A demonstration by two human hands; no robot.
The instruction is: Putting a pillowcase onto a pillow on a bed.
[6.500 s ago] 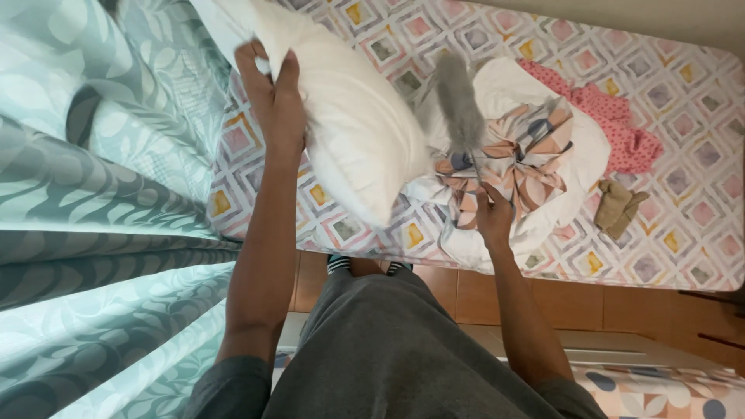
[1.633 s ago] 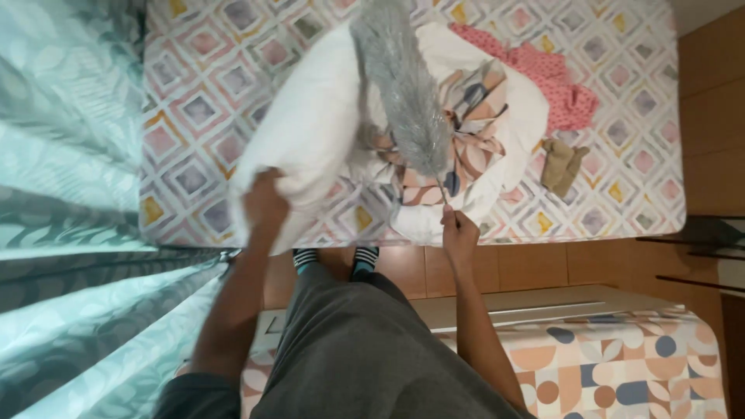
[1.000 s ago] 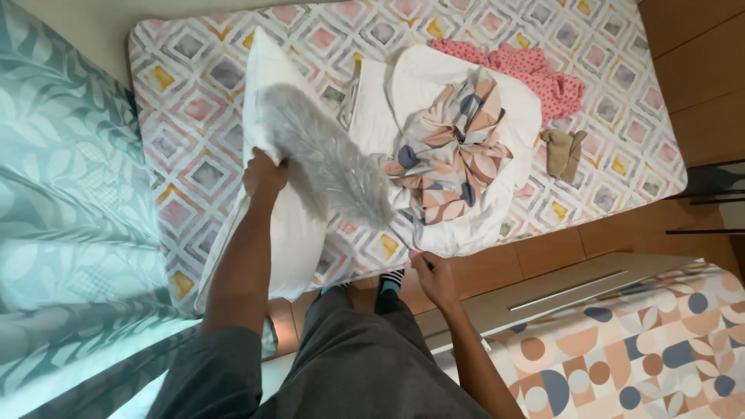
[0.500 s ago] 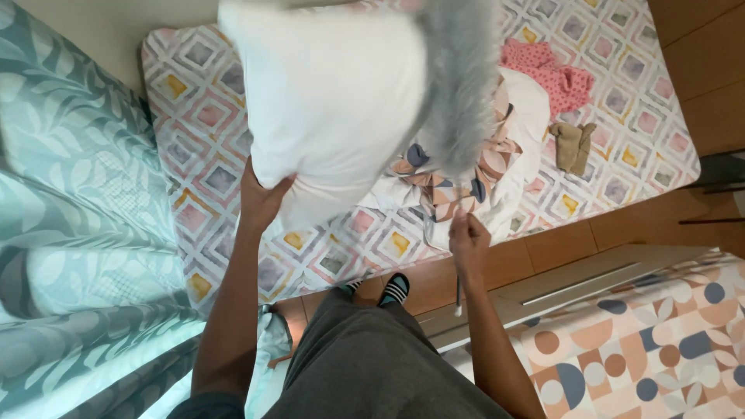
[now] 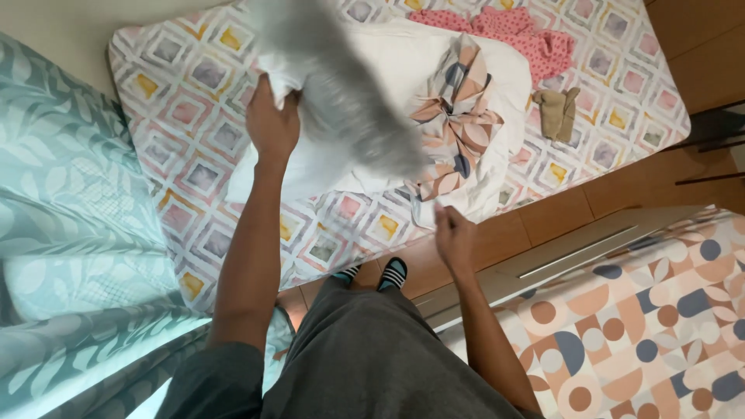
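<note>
head view: left hand [image 5: 272,124] is gripping the near edge of a white pillow [image 5: 310,167], fingers curled tight into the fabric. pillow is hanging over the mattress [image 5: 163,147], its lower end seeming to touch the patterned sheet. a grey fuzzy cloth [image 5: 341,101] is blurring across the pillow front and covering most of it, so where the two join is not readable.

right hand [image 5: 454,237] is hovering free over the mattress's near edge, fingers loosely bent and partly apart, holding nothing; nearest thing is the rumpled white sheet's corner [image 5: 466,194].

around it: white sheet [image 5: 497,85] is lying bunched mid-mattress, with a beige and navy patterned cloth [image 5: 454,128] on top of it, just right of the pillow. pink dotted garment [image 5: 535,39] is lying at the far edge, touching the white sheet. small tan cloth [image 5: 560,112] is sitting just beside the sheet on its right. teal leaf-print curtain [image 5: 70,256] is filling the left side, right against the mattress. wooden bed frame [image 5: 613,194] is running below the mattress; a geometric patterned rug [image 5: 660,318] is lying at the lower right. striped-sock feet [image 5: 380,273] are standing at the frame.
</note>
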